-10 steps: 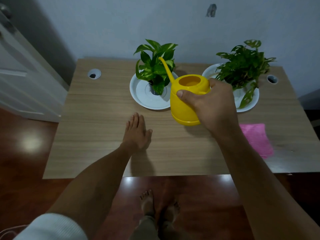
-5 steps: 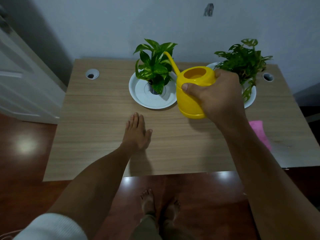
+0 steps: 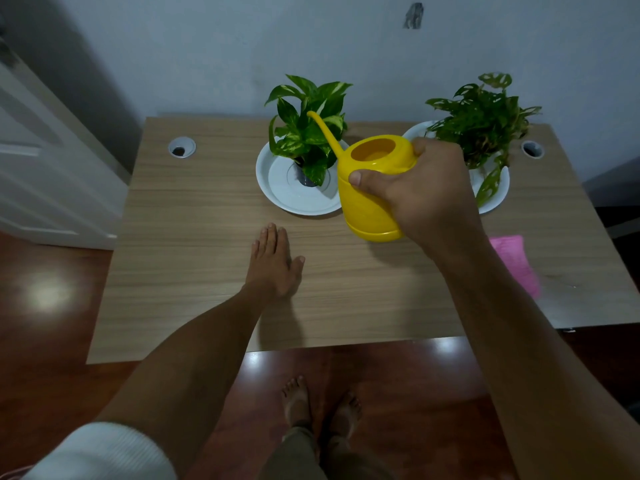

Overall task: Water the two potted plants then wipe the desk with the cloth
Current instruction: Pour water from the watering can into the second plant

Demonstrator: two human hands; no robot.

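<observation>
Since the earlier frames, watering can (image 3: 372, 188) was lifted and carried back-left, spout now among leaves of left plant (image 3: 308, 126); pouring judged about to begin, no water seen.

Right hand (image 3: 420, 192): fingers wrapped round can's handle side, thumb across the body.

Left hand (image 3: 275, 263): flat on table (image 3: 194, 237), fingers spread, holding nothing.

Can: yellow plastic, open top, long thin spout.

Right plant (image 3: 483, 123): in white saucer, unwatered by appearance.

Cloth (image 3: 516, 261): pink, near right edge, untouched.
</observation>
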